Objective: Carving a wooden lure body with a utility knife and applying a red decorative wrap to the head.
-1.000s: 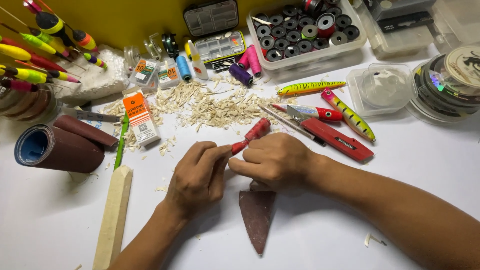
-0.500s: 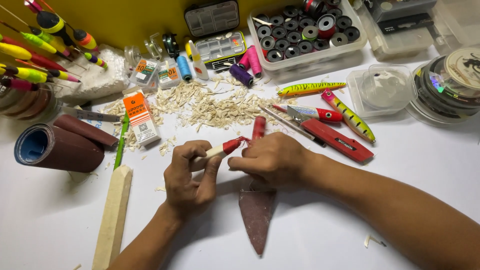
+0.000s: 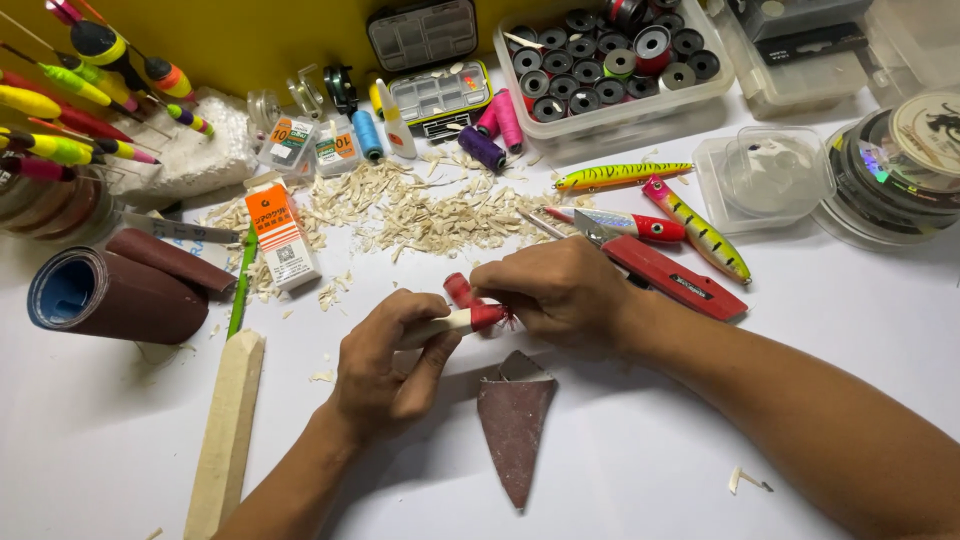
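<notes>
Your left hand (image 3: pixel 385 365) pinches a small lure body (image 3: pixel 455 320), pale wood with a red end, fingers curled around the pale part just above the white surface (image 3: pixel 120 440). Your right hand (image 3: pixel 560 290) meets it at the red tip, fingers pressed together there; what they grip is hidden, can't tell. A red spool (image 3: pixel 458 288) sits just behind the lure's red end, touching or nearly so.

Right below both hands lies a folded piece of brown sandpaper (image 3: pixel 513 425), pointed end toward you. A red utility knife (image 3: pixel 670 278) lies just beside your right wrist, partly behind the hand. 3 painted lures near it: a yellow-green one (image 3: pixel 622 175), a silver-red one (image 3: pixel 630 223), a pink-yellow one (image 3: pixel 700 230).

Wood shavings (image 3: pixel 420 205) spread behind the hands. Left side: a squared wood stick (image 3: pixel 228 430) near your left forearm, a roll of sandpaper (image 3: pixel 120 290), a green pencil (image 3: pixel 241 280), an orange-white small box (image 3: pixel 281 235). Far left, fishing floats (image 3: pixel 70 120) in bright colours. At the back, a clear tub of black spools (image 3: pixel 610 65) and a small tackle box (image 3: pixel 440 92).
</notes>
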